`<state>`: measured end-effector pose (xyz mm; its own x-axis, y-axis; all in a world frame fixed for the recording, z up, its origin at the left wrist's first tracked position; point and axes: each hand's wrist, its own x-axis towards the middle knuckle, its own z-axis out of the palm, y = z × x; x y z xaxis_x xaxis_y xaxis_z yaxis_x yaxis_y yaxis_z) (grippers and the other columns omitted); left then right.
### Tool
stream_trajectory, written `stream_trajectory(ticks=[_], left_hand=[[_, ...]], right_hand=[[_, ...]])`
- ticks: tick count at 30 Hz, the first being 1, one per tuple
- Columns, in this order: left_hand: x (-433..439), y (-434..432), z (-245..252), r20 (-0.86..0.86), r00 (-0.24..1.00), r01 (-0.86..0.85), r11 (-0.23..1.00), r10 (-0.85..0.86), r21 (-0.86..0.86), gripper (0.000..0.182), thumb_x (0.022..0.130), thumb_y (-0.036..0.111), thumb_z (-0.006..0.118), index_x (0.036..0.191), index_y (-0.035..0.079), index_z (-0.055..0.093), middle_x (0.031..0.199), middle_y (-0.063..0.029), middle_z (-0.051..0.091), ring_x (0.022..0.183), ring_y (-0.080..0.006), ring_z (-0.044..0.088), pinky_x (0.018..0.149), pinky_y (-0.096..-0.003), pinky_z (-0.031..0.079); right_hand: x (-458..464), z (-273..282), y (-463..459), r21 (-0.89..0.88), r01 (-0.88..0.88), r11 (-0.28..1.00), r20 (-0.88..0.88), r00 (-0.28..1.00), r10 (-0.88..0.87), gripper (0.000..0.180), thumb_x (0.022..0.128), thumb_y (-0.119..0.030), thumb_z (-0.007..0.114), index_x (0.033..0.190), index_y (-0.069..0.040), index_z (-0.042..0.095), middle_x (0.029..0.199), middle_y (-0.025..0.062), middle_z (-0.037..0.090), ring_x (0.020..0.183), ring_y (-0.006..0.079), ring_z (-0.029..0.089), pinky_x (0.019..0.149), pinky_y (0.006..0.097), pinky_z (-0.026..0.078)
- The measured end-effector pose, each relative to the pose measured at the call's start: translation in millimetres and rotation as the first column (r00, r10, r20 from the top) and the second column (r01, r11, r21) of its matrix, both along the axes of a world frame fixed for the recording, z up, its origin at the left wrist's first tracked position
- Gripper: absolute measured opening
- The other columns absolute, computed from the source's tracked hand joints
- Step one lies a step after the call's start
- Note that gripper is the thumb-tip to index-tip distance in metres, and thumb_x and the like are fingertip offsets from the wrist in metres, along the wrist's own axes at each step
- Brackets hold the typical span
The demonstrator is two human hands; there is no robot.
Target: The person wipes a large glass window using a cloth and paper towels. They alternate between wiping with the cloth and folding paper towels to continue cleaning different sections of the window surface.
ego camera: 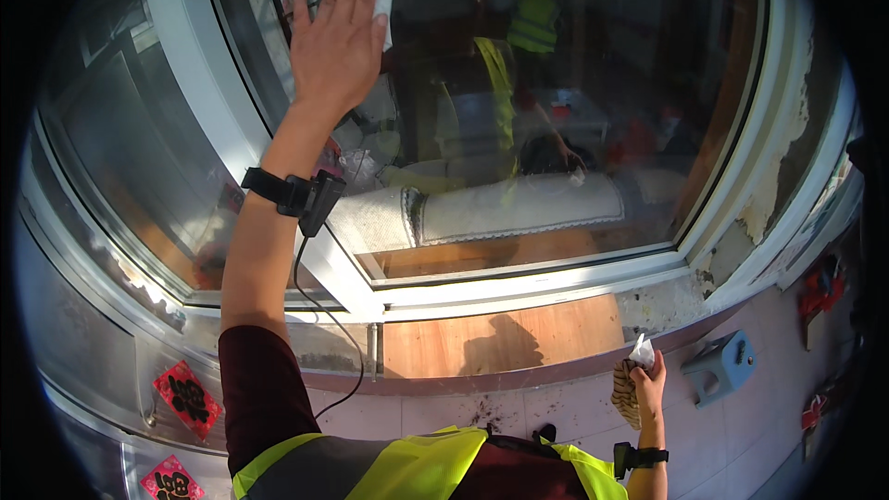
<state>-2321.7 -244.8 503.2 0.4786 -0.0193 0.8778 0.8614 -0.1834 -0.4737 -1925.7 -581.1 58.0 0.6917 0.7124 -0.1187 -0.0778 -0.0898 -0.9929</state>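
Observation:
My left hand (pixel 338 48) lies flat, fingers pointing up, over a white wipe (pixel 385 7) pressed to the upper left of a large window pane (pixel 646 83). The wipe's edges show past the fingers, and the palm hides its middle. Low on the right, my right hand (pixel 650 387) grips a brown-and-black striped cloth (pixel 624 396) together with a crumpled white tissue (pixel 643 351). That hand is apart from the glass, beside the sill. Each wrist wears a black strap with a small device; a cable runs from the left one.
Below the white window frame (pixel 542 285) is a wooden board (pixel 444 347) on the sill. A blue-grey plastic stool (pixel 721 368) stands on the tiled floor at right. Dark debris (pixel 489 413) lies on the tiles. A metal door with red paper decorations (pixel 187 399) is at left.

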Motion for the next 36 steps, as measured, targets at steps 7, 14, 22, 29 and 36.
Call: stream_trajectory(ticks=[7, 14, 22, 29, 36], left_hand=[[15, 10, -2, 0.002, 0.991, 0.132, 0.991, -0.132, 0.031, 0.057, 0.096, 0.027, 0.048, 0.150, 0.013, 0.034, 0.153, -0.0042, 0.037, 0.141, -0.0207, 0.034, 0.117, -0.0474, 0.021], [29, -16, -162, -0.494, 0.867, -0.017, 0.986, -0.070, -0.168, 0.063, 0.092, 0.032, 0.058, 0.150, 0.020, 0.036, 0.154, 0.0074, 0.035, 0.138, -0.0084, 0.036, 0.120, -0.0370, 0.016], [-17, 6, 64, -0.008, 1.000, 0.002, 0.998, -0.002, 0.061, 0.057, 0.097, 0.027, 0.045, 0.149, 0.008, 0.034, 0.154, -0.0099, 0.036, 0.141, -0.0246, 0.034, 0.118, -0.0479, 0.018], [87, 18, 85, -0.061, 0.986, 0.162, 0.974, -0.154, 0.157, 0.057, 0.097, 0.029, 0.046, 0.146, 0.002, 0.037, 0.152, -0.0137, 0.038, 0.142, -0.0271, 0.032, 0.118, -0.0441, 0.019], [112, -18, -73, -0.547, 0.773, 0.196, 0.941, -0.321, -0.275, 0.063, 0.092, 0.026, 0.057, 0.149, 0.011, 0.035, 0.154, -0.0010, 0.034, 0.144, -0.0162, 0.029, 0.122, -0.0389, 0.016]], right_hand=[[-2, 6, -1, -0.007, -0.118, 0.993, -0.011, 0.993, 0.118, 0.072, 0.074, -0.001, 0.056, 0.141, 0.012, 0.032, 0.125, 0.0153, 0.053, 0.109, 0.0208, 0.056, 0.089, 0.0280, 0.047], [-17, 5, 19, -0.013, -0.182, 0.983, 0.004, 0.983, 0.183, 0.078, 0.073, 0.001, 0.058, 0.144, 0.009, 0.028, 0.129, 0.0125, 0.051, 0.112, 0.0197, 0.053, 0.093, 0.0287, 0.045], [-1, -1, 5, -0.003, 0.053, 0.999, 0.028, 0.998, -0.053, 0.079, 0.069, -0.003, 0.061, 0.141, 0.012, 0.032, 0.128, 0.0143, 0.051, 0.115, 0.0217, 0.052, 0.098, 0.0299, 0.041], [10, -17, 7, 0.033, 0.010, 0.999, -0.004, 1.000, -0.010, 0.077, 0.069, -0.004, 0.061, 0.139, 0.012, 0.034, 0.129, 0.0166, 0.052, 0.117, 0.0235, 0.051, 0.101, 0.0307, 0.040], [-12, -9, 1, -0.008, -0.082, 0.997, 0.018, 0.996, 0.082, 0.080, 0.070, -0.001, 0.060, 0.143, 0.010, 0.030, 0.134, 0.0172, 0.050, 0.122, 0.0251, 0.050, 0.105, 0.0329, 0.038]])
